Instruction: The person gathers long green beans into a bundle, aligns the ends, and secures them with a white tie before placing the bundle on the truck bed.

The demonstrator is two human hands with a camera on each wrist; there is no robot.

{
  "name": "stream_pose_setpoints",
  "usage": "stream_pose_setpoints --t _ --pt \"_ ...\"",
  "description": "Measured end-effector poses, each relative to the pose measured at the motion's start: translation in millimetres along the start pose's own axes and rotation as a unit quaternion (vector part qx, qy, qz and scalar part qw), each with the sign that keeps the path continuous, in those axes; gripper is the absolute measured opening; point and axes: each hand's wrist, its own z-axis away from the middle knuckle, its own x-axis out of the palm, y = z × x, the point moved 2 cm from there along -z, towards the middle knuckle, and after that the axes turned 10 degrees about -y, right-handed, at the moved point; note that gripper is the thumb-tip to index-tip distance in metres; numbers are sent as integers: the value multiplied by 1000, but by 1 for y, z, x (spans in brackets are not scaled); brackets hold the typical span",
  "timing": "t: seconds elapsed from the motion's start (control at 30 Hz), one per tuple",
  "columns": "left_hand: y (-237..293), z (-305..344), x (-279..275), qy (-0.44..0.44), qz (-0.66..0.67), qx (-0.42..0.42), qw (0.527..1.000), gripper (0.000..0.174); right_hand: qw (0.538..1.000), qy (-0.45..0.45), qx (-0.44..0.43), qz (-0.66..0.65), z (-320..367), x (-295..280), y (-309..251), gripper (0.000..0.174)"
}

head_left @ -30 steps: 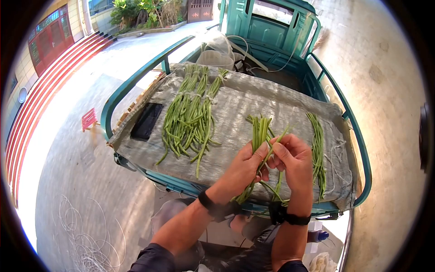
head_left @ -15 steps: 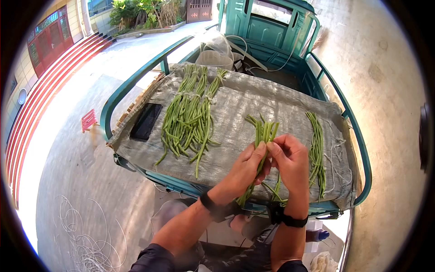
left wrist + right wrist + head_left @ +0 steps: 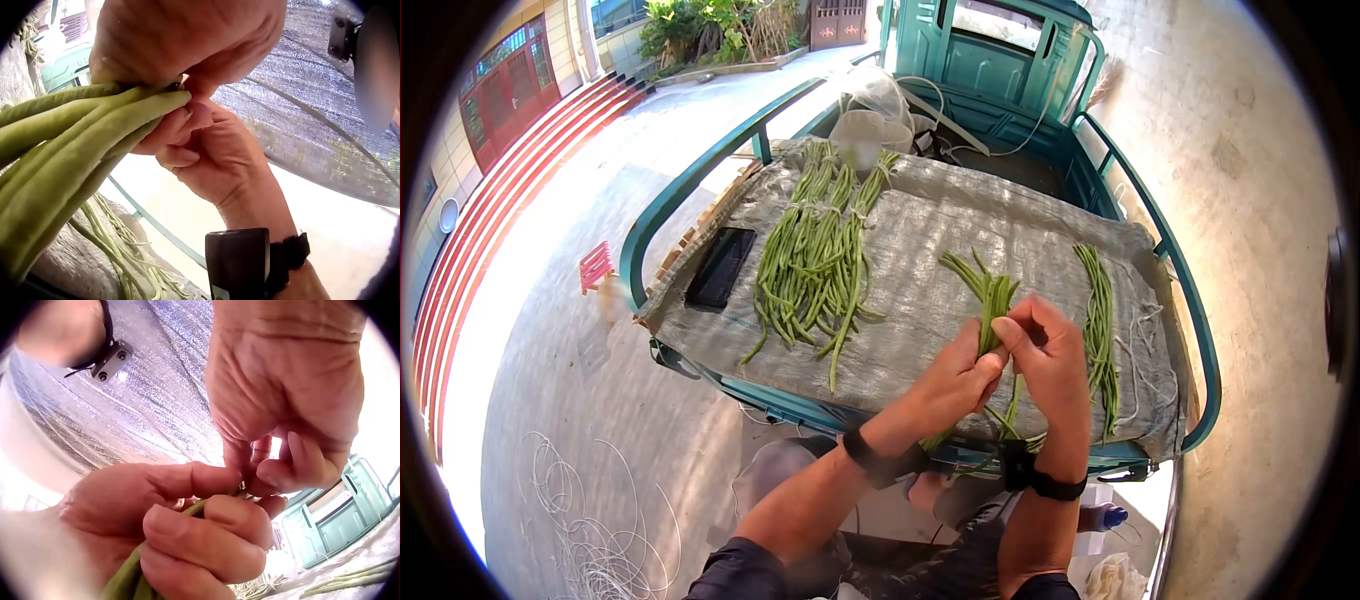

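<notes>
My left hand (image 3: 948,382) grips a bunch of green long beans (image 3: 997,298), its fingers wrapped round the stalks below the upper ends. Tight against it, my right hand (image 3: 1048,350) has thumb and forefinger pinched at the side of the bunch. In the right wrist view, the right fingertips (image 3: 265,478) meet the left thumb tip beside the beans (image 3: 128,578); I cannot tell what small thing lies between them. The left wrist view shows several bean ends (image 3: 94,137) fanning out from under the left hand (image 3: 181,37). Tails of the bunch hang below both hands.
Tied bundles of long beans (image 3: 815,240) lie on the left of the grey sheet (image 3: 940,210), beside a phone (image 3: 721,267). Loose beans (image 3: 1099,335) and white strings (image 3: 1138,365) lie at the right. Green rails (image 3: 700,165) flank the cart bed.
My right hand has brought a separate bean in against the bunch. My left hand has turned over, thumb now lower, and the upper bean ends have tilted to the right.
</notes>
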Motion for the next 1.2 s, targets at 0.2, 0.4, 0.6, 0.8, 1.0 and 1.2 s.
stream_pose_setpoints --t 0.2,0.4,0.6,0.8,1.0,1.2 --pt "8 2 5 4 -1 -1 1000 17 994 17 0 -105 -1 -1 7 17" --pt "-2 -1 5 19 -53 49 997 32 989 22 11 -148 0 3 3 17" --pt "-12 -2 2 48 -176 113 977 49 986 14 16 -167 0 2 3 17" --pt "-15 -2 0 33 -164 106 980 54 987 6 28 -157 1 1 6 18" --pt "-28 -6 -3 60 -145 113 981 43 989 -6 34 -144 0 -3 8 16" --pt "9 2 -16 100 74 25 992 29 978 133 -7 -161 -2 -25 23 14"
